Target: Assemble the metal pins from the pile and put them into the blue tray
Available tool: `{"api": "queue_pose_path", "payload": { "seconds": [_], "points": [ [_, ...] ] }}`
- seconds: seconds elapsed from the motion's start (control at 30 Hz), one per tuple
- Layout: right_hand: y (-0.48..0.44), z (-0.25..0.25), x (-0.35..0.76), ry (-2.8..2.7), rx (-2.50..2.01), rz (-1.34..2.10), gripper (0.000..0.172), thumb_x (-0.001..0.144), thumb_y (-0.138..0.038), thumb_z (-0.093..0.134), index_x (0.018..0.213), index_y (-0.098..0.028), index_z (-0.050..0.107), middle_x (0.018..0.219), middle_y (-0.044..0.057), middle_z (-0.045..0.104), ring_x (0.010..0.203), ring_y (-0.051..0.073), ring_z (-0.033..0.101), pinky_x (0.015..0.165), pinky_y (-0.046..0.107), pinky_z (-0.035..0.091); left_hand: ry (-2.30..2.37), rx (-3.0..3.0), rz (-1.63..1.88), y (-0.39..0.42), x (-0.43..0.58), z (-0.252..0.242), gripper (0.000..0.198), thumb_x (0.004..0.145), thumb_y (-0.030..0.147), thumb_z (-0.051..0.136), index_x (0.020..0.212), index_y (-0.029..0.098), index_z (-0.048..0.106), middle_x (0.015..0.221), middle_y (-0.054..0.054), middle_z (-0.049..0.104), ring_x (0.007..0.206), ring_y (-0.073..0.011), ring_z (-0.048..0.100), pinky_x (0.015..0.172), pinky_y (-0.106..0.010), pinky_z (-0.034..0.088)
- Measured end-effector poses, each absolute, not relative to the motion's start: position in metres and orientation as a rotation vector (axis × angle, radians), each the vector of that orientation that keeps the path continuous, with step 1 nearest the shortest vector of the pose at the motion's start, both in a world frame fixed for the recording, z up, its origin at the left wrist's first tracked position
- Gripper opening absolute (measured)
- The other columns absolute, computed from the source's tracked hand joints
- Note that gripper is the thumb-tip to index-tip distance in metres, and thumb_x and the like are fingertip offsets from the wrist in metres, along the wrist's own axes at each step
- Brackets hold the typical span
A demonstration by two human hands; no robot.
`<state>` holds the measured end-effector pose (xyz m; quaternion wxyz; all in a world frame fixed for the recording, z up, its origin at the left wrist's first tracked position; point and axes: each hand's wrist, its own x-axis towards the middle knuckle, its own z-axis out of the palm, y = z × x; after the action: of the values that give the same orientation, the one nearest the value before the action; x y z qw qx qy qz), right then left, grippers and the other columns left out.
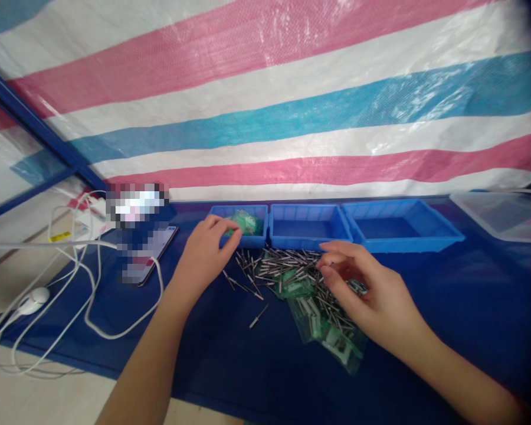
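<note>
Striped sheet (265, 127): and it's bright up here, white glints flaring across the blue band at the right; the exact light source is hard to call!
Tabletop (230, 372): much darker, a faint sheen showing at the right.
Right hand (371, 283): soft light on the back, shadow deep inside the curled fingers.
Left hand (206, 251): evenly lit, edges slightly soft.
Metal pins (287, 260): little silvery gleams, fine detail smearing together.
Green packets (294, 286): shiny, contents blurry.
Phone (148, 260): partly lost under blocky pixelation.
Frame edges: wide-angle stretch, dark right-hand corners.
</note>
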<state>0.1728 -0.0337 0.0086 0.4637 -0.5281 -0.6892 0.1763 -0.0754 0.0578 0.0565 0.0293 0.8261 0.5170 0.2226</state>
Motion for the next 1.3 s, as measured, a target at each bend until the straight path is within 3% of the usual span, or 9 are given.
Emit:
{"api": "queue_pose_path", "payload": {
  "seconds": [0.1,0.2,0.37,0.53,0.7,0.87,1.13,1.23,1.3],
  "points": [
    [-0.035,0.011,0.171,-1.752,-1.276,0.356,0.019,0.09,-0.021,0.054,0.108,-0.023,0.056,0.091,0.002,0.07,0.07,0.013,0.066,0.056,0.022,0.05,1.308,2.409,0.248,0.021,-0.081,0.063,0.024,0.09,0.043,0.054,0.097,0.024,0.066,0.1,-0.001,0.062,0.09,-0.018,0.06,0.082,-0.03,0.046],
    [-0.035,0.016,0.169,-1.839,-1.222,0.339,0.014,0.09,-0.017,0.052,0.101,-0.021,0.06,0.092,0.002,0.07,0.071,0.011,0.064,0.064,0.023,0.049,1.315,2.332,0.07,-0.008,-0.085,0.052,0.031,0.081,0.046,0.066,0.102,0.024,0.064,0.103,-0.002,0.061,0.095,-0.0213,0.06,0.084,-0.033,0.047],
    [-0.038,0.02,0.168,-2.314,-1.048,0.423,0.004,0.081,-0.019,0.063,0.078,-0.021,0.061,0.074,-0.001,0.063,0.076,0.016,0.056,0.07,0.031,0.043,1.512,2.54,0.236,-0.016,-0.091,0.017,0.028,0.083,0.041,0.065,0.103,0.022,0.063,0.114,-0.009,0.057,0.112,-0.0295,0.052,0.095,-0.048,0.045],
    [-0.043,0.011,0.164,-2.537,-1.089,0.287,0.036,0.062,-0.046,0.081,0.078,-0.022,0.061,0.086,0.0,0.064,0.088,0.023,0.055,0.08,0.039,0.038,1.543,2.685,0.373,-0.011,-0.089,-0.005,0.049,0.091,0.045,0.052,0.135,0.023,0.046,0.149,-0.015,0.03,0.142,-0.0368,0.021,0.111,-0.06,0.029],
    [-0.046,0.005,0.161,-2.55,-1.045,0.09,0.017,0.071,-0.028,0.075,0.073,-0.021,0.059,0.078,-0.002,0.063,0.08,0.019,0.055,0.075,0.036,0.036,1.385,2.699,0.302,-0.012,-0.076,-0.007,0.056,0.095,0.045,0.043,0.146,0.024,0.033,0.157,-0.014,0.018,0.146,-0.0348,0.013,0.114,-0.057,0.026],
    [-0.045,0.007,0.159,-2.447,-0.997,0.003,0.013,0.08,-0.015,0.062,0.069,-0.02,0.059,0.069,-0.001,0.06,0.071,0.017,0.053,0.071,0.035,0.036,1.323,2.692,0.314,-0.009,-0.062,-0.007,0.055,0.096,0.047,0.04,0.146,0.024,0.034,0.157,-0.013,0.02,0.147,-0.0322,0.012,0.117,-0.055,0.022],
    [-0.041,0.016,0.165,-2.046,-1.084,0.248,0.015,0.085,-0.008,0.052,0.075,-0.019,0.057,0.076,0.003,0.06,0.071,0.015,0.055,0.066,0.029,0.042,1.236,2.709,0.486,-0.005,-0.055,-0.011,0.056,0.095,0.049,0.04,0.144,0.023,0.035,0.155,-0.013,0.023,0.147,-0.0334,0.006,0.116,-0.06,0.017],
    [-0.038,0.019,0.172,-1.919,-1.098,0.316,0.014,0.088,-0.012,0.051,0.077,-0.02,0.055,0.076,0.001,0.058,0.069,0.013,0.055,0.064,0.028,0.042,1.075,2.717,0.657,-0.001,-0.051,-0.007,0.054,0.096,0.047,0.039,0.141,0.017,0.038,0.151,-0.015,0.03,0.146,-0.0316,0.011,0.116,-0.055,0.021],
    [-0.035,0.021,0.177,-1.848,-1.134,0.354,0.013,0.09,-0.016,0.051,0.079,-0.021,0.055,0.076,0.001,0.058,0.069,0.014,0.055,0.064,0.028,0.043,0.977,2.685,0.77,0.002,-0.043,0.0,0.05,0.096,0.045,0.04,0.137,0.015,0.043,0.144,-0.016,0.041,0.141,-0.0296,0.024,0.115,-0.05,0.027]
  ]
}}
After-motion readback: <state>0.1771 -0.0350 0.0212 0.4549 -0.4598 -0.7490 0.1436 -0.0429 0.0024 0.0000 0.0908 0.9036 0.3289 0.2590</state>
